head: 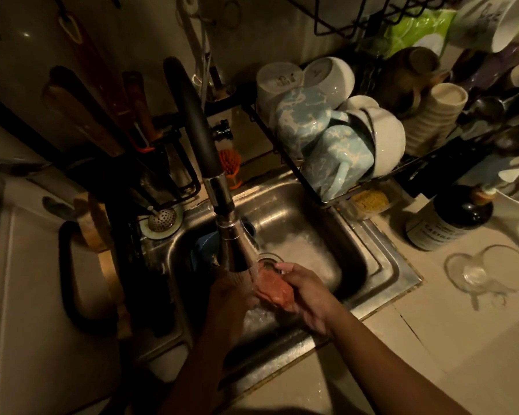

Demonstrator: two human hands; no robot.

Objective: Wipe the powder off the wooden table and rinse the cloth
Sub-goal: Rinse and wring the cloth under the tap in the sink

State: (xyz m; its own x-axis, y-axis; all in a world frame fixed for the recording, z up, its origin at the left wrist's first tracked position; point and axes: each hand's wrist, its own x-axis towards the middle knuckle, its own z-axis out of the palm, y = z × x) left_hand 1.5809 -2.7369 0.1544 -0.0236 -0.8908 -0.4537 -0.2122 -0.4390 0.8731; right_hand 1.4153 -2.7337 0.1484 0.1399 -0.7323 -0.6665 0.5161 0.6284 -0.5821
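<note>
Right hand (304,295) fingers curled over the top of the pink-red cloth (271,287), gripping it from the right side, thumb end pointing toward the drain. Left hand (229,295) in deep shadow under the spray; it presses against the cloth's left side, but finger spread cannot be made out. Cloth bunched between both hands, held above the sink basin (351,259), directly under the faucet head (237,250). Water running from the faucet head onto cloth and left hand, splashing below. Drain (268,259) just behind the hands. Both forearms reach in from the lower frame edge. Strainer plug (161,220) sits on the sink's left ledge. Dish rack (282,145) behind the basin at right, loaded with blue-patterned mugs (321,139) and white bowls (387,136). Dark bottle (450,217) and clear glass (489,272) lie on the counter right of the sink. Light dim throughout.
</note>
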